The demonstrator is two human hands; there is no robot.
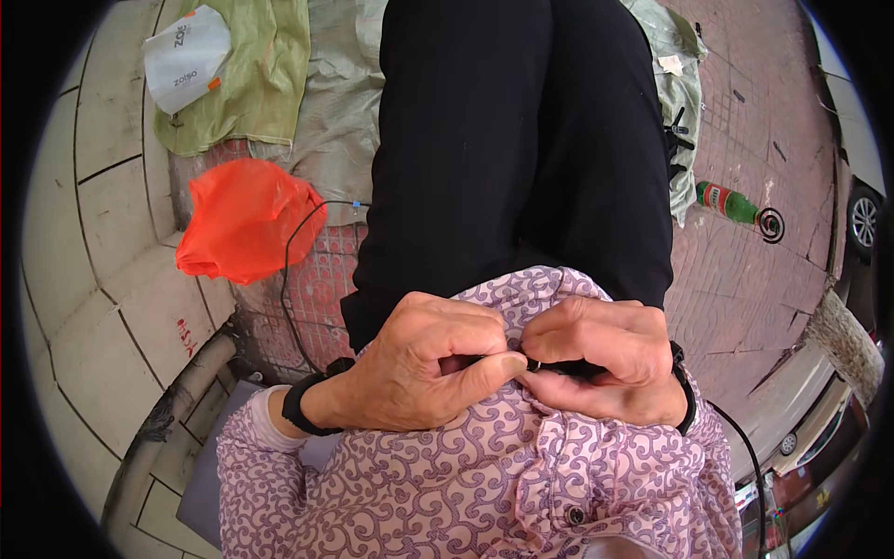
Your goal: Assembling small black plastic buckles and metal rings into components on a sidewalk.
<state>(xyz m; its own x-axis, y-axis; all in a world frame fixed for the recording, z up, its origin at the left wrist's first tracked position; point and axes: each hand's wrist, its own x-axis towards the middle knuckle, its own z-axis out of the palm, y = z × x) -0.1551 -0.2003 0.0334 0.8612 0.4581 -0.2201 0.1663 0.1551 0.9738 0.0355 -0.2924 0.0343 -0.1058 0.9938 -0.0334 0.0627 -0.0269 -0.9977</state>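
Note:
My left hand (421,361) is closed in a pinch, its thumb tip meeting my right fingers over my lap. My right hand (605,356) pinches too, thumb against bent fingers. Between the fingertips shows a small black piece (534,364) with a pale glint; most of it is covered, so its kind cannot be made out. Both hands are just above the hem of a pink shirt (447,470) with purple scrolls, near my black trousers (466,140). Dark bands circle both wrists.
Left of my legs lie a red plastic bag (247,224), a green woven sack (265,74) and a white packet (186,61) beside a tiled wall (112,252). To the right are black pieces (678,140), a green bottle (728,203) and a black spiral coil (771,224). Cables run from both wrists.

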